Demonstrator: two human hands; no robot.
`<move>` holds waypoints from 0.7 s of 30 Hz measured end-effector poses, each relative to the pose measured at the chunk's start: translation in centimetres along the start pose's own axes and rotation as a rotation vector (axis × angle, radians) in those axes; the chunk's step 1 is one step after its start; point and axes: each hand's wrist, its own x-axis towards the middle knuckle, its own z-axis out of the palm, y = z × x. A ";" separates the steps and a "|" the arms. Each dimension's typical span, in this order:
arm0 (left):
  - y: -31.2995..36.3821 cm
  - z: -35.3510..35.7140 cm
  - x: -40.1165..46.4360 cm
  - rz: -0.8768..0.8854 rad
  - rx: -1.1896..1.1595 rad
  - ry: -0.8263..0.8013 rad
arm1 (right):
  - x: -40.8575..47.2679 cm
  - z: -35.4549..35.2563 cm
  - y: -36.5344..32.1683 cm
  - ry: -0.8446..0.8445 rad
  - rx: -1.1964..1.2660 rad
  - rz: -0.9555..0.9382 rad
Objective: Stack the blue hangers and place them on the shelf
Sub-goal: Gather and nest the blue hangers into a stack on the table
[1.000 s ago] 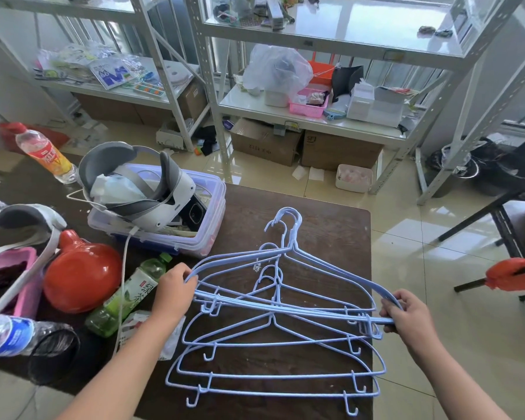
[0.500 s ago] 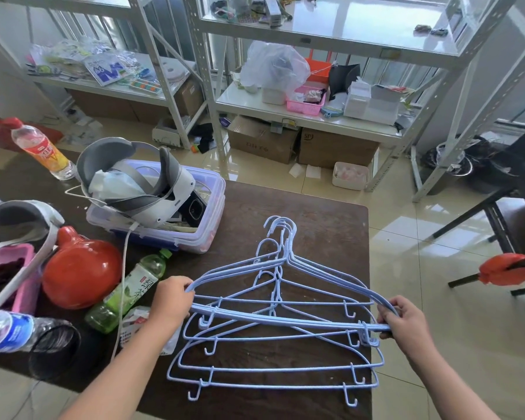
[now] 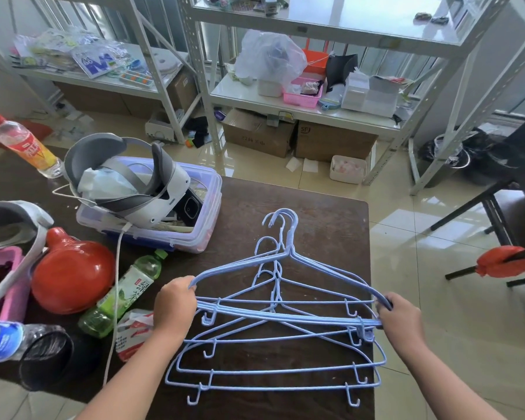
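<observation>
Holding a bunch of blue hangers (image 3: 285, 310) by both ends, left hand (image 3: 175, 307) and right hand (image 3: 402, 321) both gripping tight. More loose near the table's (image 3: 331, 207) right front corner. Shelf (image 3: 309, 115) not reached yet.

Pale blue wire hangers (image 3: 273, 338) lie overlapped on the near right part of the dark brown wooden worktop (image 3: 325, 216). Left of them lies a green tea bottle (image 3: 125, 294), with a red round jug (image 3: 72, 275) further left. A clear lidded plastic box (image 3: 194, 225) sits behind these. White metal shelves (image 3: 315, 116) stand far beyond the worktop.
</observation>
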 end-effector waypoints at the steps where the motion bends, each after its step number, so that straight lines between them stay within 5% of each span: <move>1: 0.0 0.2 0.2 -0.010 0.017 0.004 | 0.6 0.0 -0.4 0.008 -0.028 -0.014; 21: 0.0 2.5 3.8 -0.158 0.121 -0.112 | 6.6 1.8 -2.2 -0.090 -0.120 -0.042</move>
